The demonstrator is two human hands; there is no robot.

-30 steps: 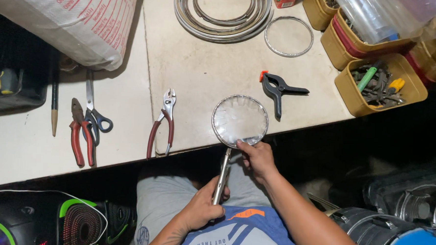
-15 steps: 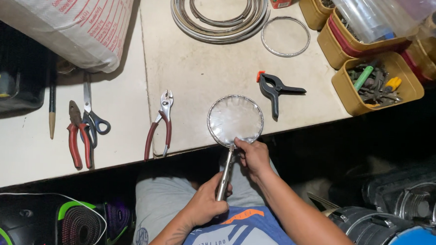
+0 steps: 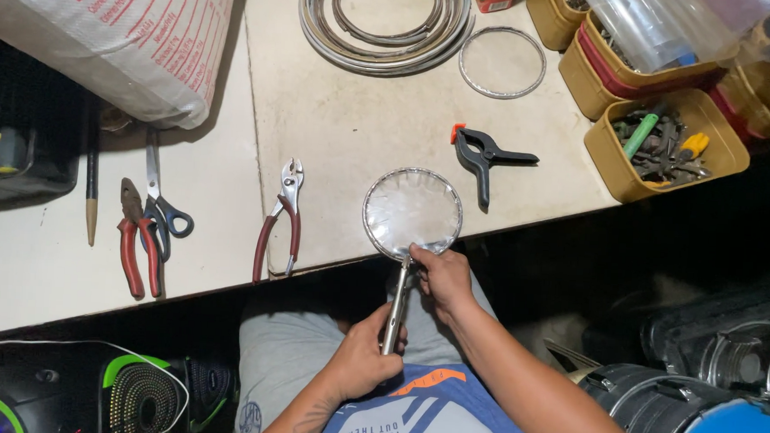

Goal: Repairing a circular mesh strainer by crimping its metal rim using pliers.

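left hand point(image 3: 360, 358): gripping handle of round wire-mesh metal strainer point(image 3: 412, 212) | right hand point(image 3: 441, 275): pinching its rim at 6 o'clock | strainer: over pale table point(image 3: 354, 137) edge | red-handled slip-joint pliers point(image 3: 281, 222) at 9 o'clock, black spring clamp point(image 3: 485, 154) at 1 o'clock

The left hand point(image 3: 357, 360) sits low near the lap, fingers curled shut in a fist-like grip, forearm coming up from below. The right hand point(image 3: 441, 278) is higher and farther forward, fingertips pinched together, its forearm running back toward the lower right.
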